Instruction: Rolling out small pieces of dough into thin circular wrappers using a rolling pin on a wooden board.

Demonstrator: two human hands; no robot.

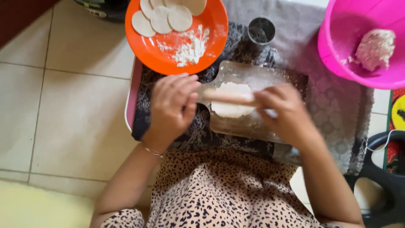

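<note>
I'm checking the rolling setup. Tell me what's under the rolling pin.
Under the rolling pin lies a flat white piece of dough on a wooden board. Both hands, left and right, cover the pin's ends, hiding the board beneath them.

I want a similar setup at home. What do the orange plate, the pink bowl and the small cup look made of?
The orange plate looks like plastic: uniform bright colour, soft sheen. The pink bowl likewise, probably plastic, glossy and slightly translucent at the rim. The small cup seems to be metal, likely steel: grey, reflective wall.
</note>
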